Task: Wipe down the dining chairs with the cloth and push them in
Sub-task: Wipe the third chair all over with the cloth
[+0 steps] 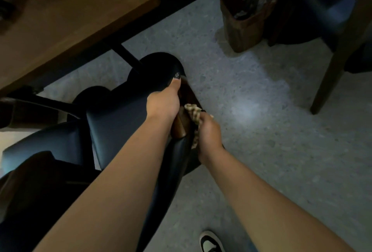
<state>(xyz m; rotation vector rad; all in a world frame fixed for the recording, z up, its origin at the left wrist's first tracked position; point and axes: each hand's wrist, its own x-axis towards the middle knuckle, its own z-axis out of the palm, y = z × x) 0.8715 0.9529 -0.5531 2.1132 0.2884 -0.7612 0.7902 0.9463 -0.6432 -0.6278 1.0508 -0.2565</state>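
Head view, centre of frame: I see my left hand [164, 101] gripping the brown wooden arm [180, 125] of the dark padded dining chair [118, 115], while my right hand [209, 132] clutches the checked beige cloth [194, 111] against that arm. Brown wooden worktop [76, 10] fills upper left; a brown bin [245, 28] stands upper right.

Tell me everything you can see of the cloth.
The cloth is small, crumpled and soft-looking, with a tan and cream checked pattern. The right hand grips it, bunched, so only a fold above the fingers and a strip hanging below show. It is pressed against the brown wooden armrest of the dark padded chair, just beside the left hand, which holds the same armrest. The rest is hidden.
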